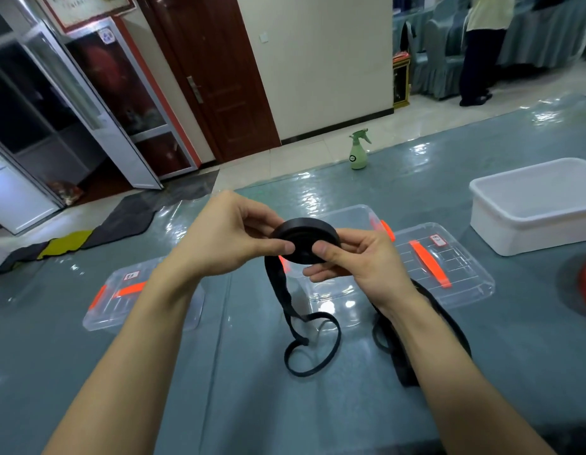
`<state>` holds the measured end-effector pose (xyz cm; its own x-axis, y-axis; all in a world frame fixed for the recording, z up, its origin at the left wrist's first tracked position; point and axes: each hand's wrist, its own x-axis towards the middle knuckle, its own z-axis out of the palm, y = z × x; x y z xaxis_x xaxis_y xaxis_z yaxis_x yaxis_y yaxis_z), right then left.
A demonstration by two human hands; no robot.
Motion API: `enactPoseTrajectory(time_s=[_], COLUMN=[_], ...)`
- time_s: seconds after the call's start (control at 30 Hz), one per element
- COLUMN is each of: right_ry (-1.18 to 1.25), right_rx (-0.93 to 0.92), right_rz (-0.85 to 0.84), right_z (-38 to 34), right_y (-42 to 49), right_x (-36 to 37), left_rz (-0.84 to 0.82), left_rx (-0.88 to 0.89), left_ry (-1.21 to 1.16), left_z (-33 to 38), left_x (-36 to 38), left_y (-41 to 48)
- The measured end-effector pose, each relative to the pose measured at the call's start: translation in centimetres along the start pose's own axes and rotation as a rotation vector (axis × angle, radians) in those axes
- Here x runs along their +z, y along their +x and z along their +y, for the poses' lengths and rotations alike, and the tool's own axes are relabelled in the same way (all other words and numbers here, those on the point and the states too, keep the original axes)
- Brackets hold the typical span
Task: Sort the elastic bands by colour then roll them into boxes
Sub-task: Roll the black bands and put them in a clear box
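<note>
Head view: black band roll [306, 239] pinched between left hand [232, 234] and right hand [354, 257], held above the clear box [347, 211]. Risk of unspooling (loose tail [313, 343] trailing on the table [219, 372]) with any slackening of thumb pressure.

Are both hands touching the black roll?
Touching. The head view shows the left hand and the right hand each pinching the black roll, thumbs pressed on its flat face.
</note>
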<state>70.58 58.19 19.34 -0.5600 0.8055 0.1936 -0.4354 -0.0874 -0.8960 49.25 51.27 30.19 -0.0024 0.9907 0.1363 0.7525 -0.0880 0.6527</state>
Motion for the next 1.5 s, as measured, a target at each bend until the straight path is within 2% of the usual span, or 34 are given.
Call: enactPoseTrajectory(time_s=[0.1, 0.33, 0.43, 0.53, 0.67, 0.73, 0.8, 0.93, 1.0, 1.17, 1.23, 1.33, 1.4, 1.5], right_ry=[0.049, 0.079, 0.104, 0.051, -0.468, -0.564, -0.558, -0.627, -0.593, -0.488, -0.578, -0.845, -0.964, -0.907], right_rx=[0.04, 0.006, 0.025, 0.095, 0.11, 0.049, 0.022, -0.058, -0.105, -0.171, -0.188, -0.195, -0.248, -0.29], right_rz=[-0.02, 0.044, 0.033, -0.05, -0.095, -0.124, -0.143, -0.161, -0.158, -0.169, -0.253, -0.418, -0.466, -0.464], right_z=[0.6, 1.0, 1.3, 1.5, 1.3, 1.5, 1.8, 0.9, -0.4, -5.8, -7.9, -10.8, -13.0, -17.6], right_y=[0.0, 0.0, 0.0, 0.1, 0.3, 0.5, 0.6, 1.3, 2.3, 7.4, 9.3, 11.7, 13.8, 17.0], right_x=[0.4, 0.5, 0.4, -0.4, -1.6, -1.4, -1.2, -1.1, -0.6, 1.5, 2.8, 5.4, 7.2, 9.6], left_rz=[-0.015, -0.028, -0.037, -0.056, -0.221, -0.336, -0.389, -0.395, -0.359, -0.104, -0.047, -0.033, -0.006, 0.188], left_rx=[0.011, -0.054, -0.084, -0.073, -0.011, 0.009, -0.041, -0.103, -0.095, -0.02, 0.009, 0.038, 0.076, 0.172], left_ry=[0.042, -0.27, -0.284, -0.135, 0.353, 0.541, 0.579, 0.486, 0.465, 0.378, 0.366, 0.411, 0.404, 0.273], left_z=[0.4, -1.2, -1.6, -1.4, -0.4, 0.6, 1.5, 2.2, 2.9, 4.3, 4.4, 4.8, 5.3, 6.1], left_x=[-0.8, -0.3, 0.1, 0.1, 0.2, 0.8, 1.0, -0.2, -1.4, -5.8, -7.8, -10.8, -13.2, -17.1], left_y=[0.1, 0.2, 0.4, 0.5, 1.4, 2.0, 2.4, 2.4, 2.4, 3.0, 3.4, 4.1, 4.7, 5.0])
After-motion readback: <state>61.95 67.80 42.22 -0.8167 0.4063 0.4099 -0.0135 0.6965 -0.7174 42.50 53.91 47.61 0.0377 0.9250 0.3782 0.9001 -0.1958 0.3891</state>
